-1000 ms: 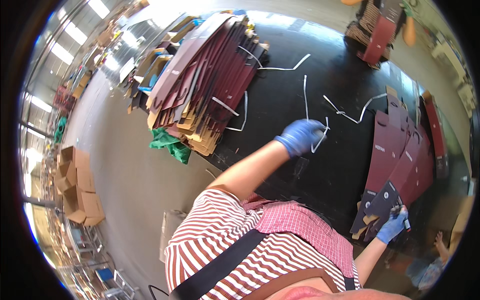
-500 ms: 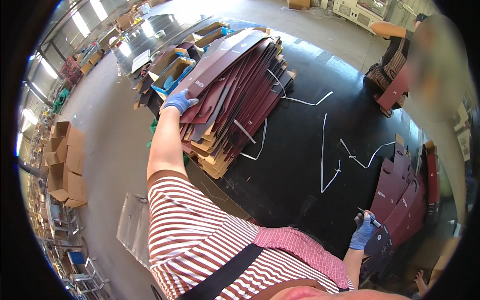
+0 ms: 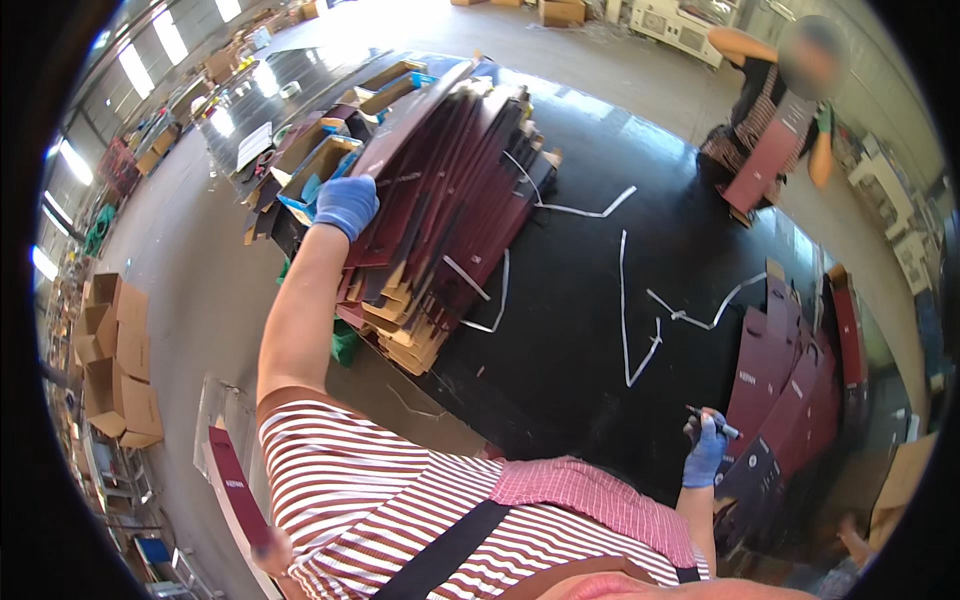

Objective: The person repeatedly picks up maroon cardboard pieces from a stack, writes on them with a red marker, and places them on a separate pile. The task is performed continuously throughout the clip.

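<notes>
The blue-gloved left hand [image 3: 347, 207] has its fingers curled around the near edge of the top carton [image 3: 412, 125], a flat maroon piece that slants away from them, up and to the right. Under and to the right of those fingers is the stack [image 3: 470, 195] of flat maroon cartons, lying on the black surface [image 3: 550, 350] with tan ends turned toward the person. Just to the left of the same fingers is an open box [image 3: 330, 160] with blue trim, and below them a bit of green cloth [image 3: 343, 345] hangs by the edge of the stack. The right hand [image 3: 706, 455], also in a blue glove, has its fingers pinched on a marker pen [image 3: 731, 432], whose thin tip points up and to the left of them. Just to the right of these fingers a smaller pile [image 3: 785, 375] of maroon cartons is fanned out, with a dark carton [image 3: 748, 480] at its near end. Ahead of the right fingers, a bent white strap [image 3: 624, 300] lies apart from them, and a second strap [image 3: 715, 318] runs toward the pile. Well beyond the right fingers, across the surface, a co-worker [image 3: 745, 115] is with a maroon piece [image 3: 768, 158]. Far to the left of the left fingers, brown boxes [image 3: 118, 385] stand stacked.
</notes>
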{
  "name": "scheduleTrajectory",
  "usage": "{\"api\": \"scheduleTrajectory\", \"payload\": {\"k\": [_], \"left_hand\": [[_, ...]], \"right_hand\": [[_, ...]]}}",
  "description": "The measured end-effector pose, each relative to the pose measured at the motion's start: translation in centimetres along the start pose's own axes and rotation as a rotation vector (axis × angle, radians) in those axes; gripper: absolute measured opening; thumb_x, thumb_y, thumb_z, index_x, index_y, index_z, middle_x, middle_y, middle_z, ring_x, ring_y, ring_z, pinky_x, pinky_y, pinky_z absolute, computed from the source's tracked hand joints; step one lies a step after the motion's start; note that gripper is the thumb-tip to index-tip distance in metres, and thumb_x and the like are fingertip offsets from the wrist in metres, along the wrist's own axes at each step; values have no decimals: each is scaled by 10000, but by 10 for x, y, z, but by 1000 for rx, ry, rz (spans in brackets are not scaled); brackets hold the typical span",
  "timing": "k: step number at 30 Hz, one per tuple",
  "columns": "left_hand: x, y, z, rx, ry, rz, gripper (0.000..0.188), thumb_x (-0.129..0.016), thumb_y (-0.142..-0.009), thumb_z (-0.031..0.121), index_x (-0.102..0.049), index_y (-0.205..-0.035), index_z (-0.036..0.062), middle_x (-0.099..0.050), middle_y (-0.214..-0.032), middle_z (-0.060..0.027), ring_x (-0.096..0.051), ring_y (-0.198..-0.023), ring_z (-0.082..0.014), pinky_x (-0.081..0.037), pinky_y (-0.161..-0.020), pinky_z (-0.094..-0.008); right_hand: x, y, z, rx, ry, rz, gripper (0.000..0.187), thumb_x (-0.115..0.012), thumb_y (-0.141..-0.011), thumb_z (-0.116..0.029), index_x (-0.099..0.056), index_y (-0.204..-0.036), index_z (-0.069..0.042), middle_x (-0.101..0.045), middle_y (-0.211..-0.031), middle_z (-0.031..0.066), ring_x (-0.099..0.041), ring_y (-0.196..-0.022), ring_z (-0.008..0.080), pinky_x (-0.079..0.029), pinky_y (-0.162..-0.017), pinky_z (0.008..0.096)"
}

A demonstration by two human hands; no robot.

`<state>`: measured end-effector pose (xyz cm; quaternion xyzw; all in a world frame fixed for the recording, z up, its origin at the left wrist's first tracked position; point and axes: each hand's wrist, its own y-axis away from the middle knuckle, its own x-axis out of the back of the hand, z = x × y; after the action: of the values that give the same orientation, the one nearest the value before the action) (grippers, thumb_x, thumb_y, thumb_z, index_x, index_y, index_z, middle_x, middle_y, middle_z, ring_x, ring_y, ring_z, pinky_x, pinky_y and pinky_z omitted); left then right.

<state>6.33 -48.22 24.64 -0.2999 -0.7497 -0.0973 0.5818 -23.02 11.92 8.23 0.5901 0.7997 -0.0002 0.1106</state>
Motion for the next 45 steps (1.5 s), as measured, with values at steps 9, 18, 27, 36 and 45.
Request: {"api": "scheduleTrajectory", "payload": {"k": [9,18,27,36,45], "left_hand": [[104,119,147,-283,123,124,154,-550,-852,216,-582,-894,71,-655,-698,-156,-664,-646,-319,-542,-574,-403],[45,249,292,-624,536,-652,415,-512,-889,436,-608,-1124,108,-663,-987,-173,-623,-945,-350,-490,-824,-439],[-71,208,293,-363,747,-584,476,-630,-870,269,-510,-1282,64,-589,-1215,-167,-578,-1095,-313,-464,-927,-360],[-85,190,337,-175,849,-817,454,-687,-821,311,-581,-1173,46,-652,-980,-205,-634,-955,-318,-486,-834,-386],[64,141,208,-613,587,-207,188,-672,-796,144,-636,-978,115,-654,-923,-127,-623,-854,-329,-495,-736,-402]], "right_hand": [[16,8,8,2,-53,-63,147,-607,-883,-123,-610,-993,-26,-637,-801,53,-623,-672,116,-533,-599,249],[38,23,12,-48,-102,2,147,-627,-865,-103,-629,-995,-36,-651,-798,63,-645,-702,133,-553,-609,257],[50,37,35,-194,-200,43,159,-622,-870,-83,-618,-1011,-10,-634,-827,75,-640,-714,145,-565,-621,260],[8,31,50,-317,-206,-7,103,-628,-858,-72,-640,-954,-37,-640,-845,61,-656,-724,154,-566,-602,262],[27,36,-48,-16,-282,21,167,-598,-873,-94,-615,-1013,-5,-648,-797,90,-640,-696,168,-537,-657,268]]}}
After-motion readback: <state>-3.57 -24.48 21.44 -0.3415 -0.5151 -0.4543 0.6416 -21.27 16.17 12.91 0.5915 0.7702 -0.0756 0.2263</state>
